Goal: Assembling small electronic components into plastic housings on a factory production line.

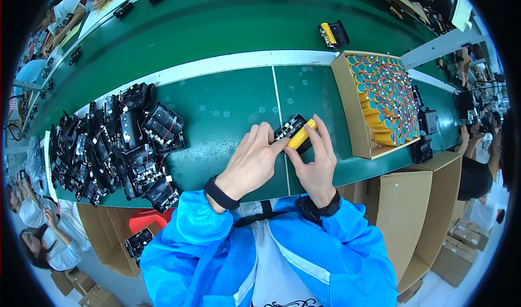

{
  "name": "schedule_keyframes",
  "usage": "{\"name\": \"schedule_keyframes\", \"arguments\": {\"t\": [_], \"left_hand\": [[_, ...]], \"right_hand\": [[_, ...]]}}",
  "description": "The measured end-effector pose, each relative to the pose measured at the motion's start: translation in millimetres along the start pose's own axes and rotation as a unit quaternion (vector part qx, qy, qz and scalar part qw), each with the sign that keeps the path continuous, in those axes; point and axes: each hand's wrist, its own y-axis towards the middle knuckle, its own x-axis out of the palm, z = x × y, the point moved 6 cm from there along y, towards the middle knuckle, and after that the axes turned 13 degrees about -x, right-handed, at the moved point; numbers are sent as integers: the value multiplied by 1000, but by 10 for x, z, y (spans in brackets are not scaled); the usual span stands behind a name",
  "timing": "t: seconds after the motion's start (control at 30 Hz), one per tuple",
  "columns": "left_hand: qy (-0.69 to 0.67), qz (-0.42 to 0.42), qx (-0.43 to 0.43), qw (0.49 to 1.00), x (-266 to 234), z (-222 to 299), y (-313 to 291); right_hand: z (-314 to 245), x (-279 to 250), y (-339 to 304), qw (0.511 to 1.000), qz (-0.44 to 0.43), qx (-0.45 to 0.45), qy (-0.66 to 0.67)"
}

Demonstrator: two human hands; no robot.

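Note:
Over the green bench, my right hand (317, 168) pinches a yellow cylindrical battery (302, 134) between thumb and fingers. The battery lies slantwise over a black plastic housing (289, 128) that has a circuit board along its upper side. My left hand (252, 158) grips the housing's left side, its fingers curled. One left finger or thumb reaches to the battery's lower end. Part of the housing is hidden beneath the battery and my fingers. Whether the battery is seated in the housing, I cannot tell.
Many black housings (130, 130) are heaped at the left. A cardboard box (343, 98) of yellow batteries with red wires stands at the right. Beyond a white rail (228, 61), a housing with a battery (332, 34) lies on the green surface. Open cartons (404, 201) flank me below the bench.

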Motion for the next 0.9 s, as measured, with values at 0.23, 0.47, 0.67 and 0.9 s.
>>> {"name": "schedule_keyframes", "arguments": {"t": [0.23,0.47,0.67,0.9], "left_hand": [[-20,7,26,999,-20,-74,1],[-99,3,-30,995,-56,-126,73],[-87,-47,-134,986,58,-94,299],[-82,2,-133,988,261,-166,324]], "right_hand": [[-77,83,30,997,-29,-36,-61],[-72,91,54,997,-39,-33,-57],[-23,157,32,998,-48,-5,27],[-26,227,34,992,-109,-64,-10]]}}
